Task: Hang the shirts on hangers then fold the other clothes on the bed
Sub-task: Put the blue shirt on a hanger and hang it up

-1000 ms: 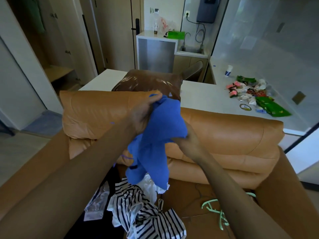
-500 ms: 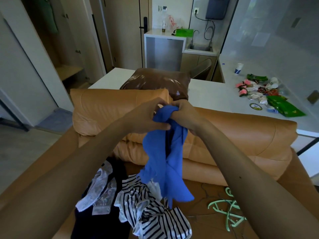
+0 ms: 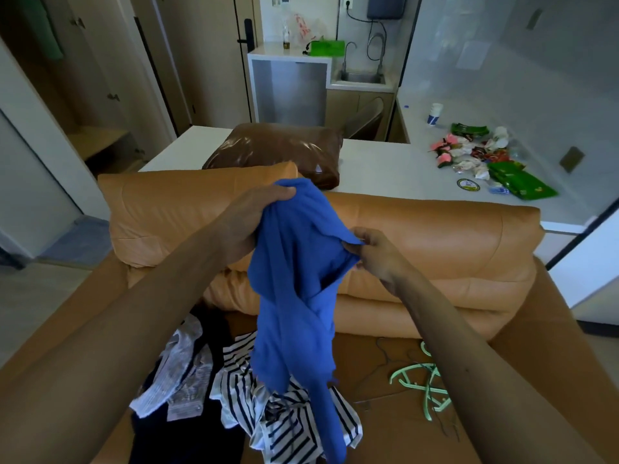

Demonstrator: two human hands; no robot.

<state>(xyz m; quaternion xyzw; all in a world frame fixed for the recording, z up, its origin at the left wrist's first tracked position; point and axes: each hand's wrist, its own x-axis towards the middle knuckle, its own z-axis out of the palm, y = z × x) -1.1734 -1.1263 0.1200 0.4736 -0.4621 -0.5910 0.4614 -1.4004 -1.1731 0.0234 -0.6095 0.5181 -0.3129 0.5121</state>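
Hands up at frame centre: left hand (image 3: 248,222) bunches the top of the blue shirt (image 3: 294,279), fingers pressed shut around the fabric; right hand (image 3: 375,252) pinches its right edge. Shirt dangles over the striped garment (image 3: 288,413) at lower centre. Green hangers (image 3: 425,383) lie lower right on the tan sofa (image 3: 435,236).

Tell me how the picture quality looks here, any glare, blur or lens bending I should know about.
Head view: daylight is bright and even; glare shines off the brown cushion and the glass wall. Wide-angle bending curves the door frames at the edges. The blue shirt, left hand and right hand look reasonably sharp, while the far sink is soft.
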